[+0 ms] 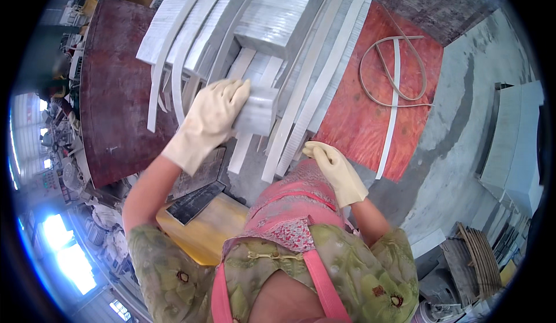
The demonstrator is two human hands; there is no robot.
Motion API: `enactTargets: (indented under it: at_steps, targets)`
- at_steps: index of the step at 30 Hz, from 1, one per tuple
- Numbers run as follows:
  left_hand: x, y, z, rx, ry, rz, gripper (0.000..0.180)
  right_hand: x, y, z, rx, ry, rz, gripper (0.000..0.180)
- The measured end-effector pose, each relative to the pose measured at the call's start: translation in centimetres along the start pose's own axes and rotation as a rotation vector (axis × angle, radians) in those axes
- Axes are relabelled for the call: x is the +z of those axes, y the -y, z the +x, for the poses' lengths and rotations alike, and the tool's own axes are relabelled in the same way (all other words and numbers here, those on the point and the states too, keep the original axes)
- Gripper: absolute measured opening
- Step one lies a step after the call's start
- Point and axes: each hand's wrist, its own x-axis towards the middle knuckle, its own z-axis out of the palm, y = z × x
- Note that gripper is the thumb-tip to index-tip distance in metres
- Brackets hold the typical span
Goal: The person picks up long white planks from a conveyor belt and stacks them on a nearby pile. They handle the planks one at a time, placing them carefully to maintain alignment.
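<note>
bright daylight | window glare lower left | fisheye bending, dark rim | slight blur

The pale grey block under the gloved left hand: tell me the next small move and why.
Probably bring the right hand up to the pale grey rectangular block. Only the cream-gloved left hand grips it, at its near end atop the stack of long white strips, while the right hand is at the apron, holding nothing.
</note>
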Motion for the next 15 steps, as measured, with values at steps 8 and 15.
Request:
enactTargets:
  at_steps: [8, 15]
  targets:
    - [2.3, 4.9, 10.1, 0.196, 0.164, 0.23, 0.076, -4.7, -0.3, 1.8, 0.079, -0.217, 0.112, 0.039]
    - [3.7, 7.9, 11.9, 0.11, 0.342, 0.13, 0.081, -5.0, 0.2, 2.7, 0.109, -0.246, 0.11, 0.037]
